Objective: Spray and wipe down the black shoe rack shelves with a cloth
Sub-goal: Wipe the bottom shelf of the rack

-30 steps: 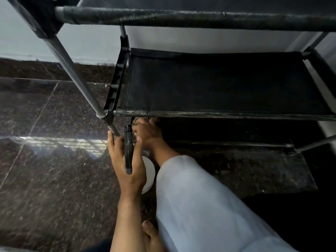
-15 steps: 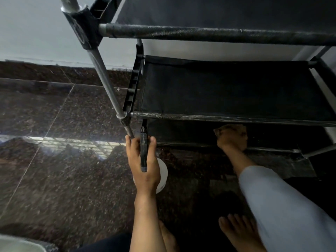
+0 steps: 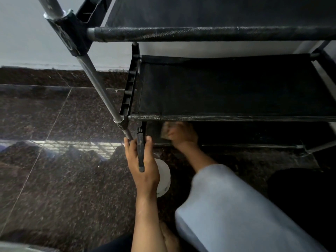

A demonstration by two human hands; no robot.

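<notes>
The right hand point(image 3: 181, 135), blurred, seems to pinch the cloth point(image 3: 166, 131) on the lowest shelf point(image 3: 245, 135). Beside it, the left hand point(image 3: 141, 160) grips the spray bottle point(image 3: 162, 177). Wiping looks nearly done; upper shelves' state unclear.

Polished dark speckled stone floor point(image 3: 45, 179) mirrors a bright grid of light below a pale wall point(image 3: 27, 42).

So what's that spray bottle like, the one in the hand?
The spray bottle has a black spray head on top and a round white body below. It looks like plastic. It is seen from above, beside the rack's front corner leg, over the dark speckled floor. The left hand grips it round the neck, fingers on both sides of the head. Most of the body is hidden under that hand.
</notes>
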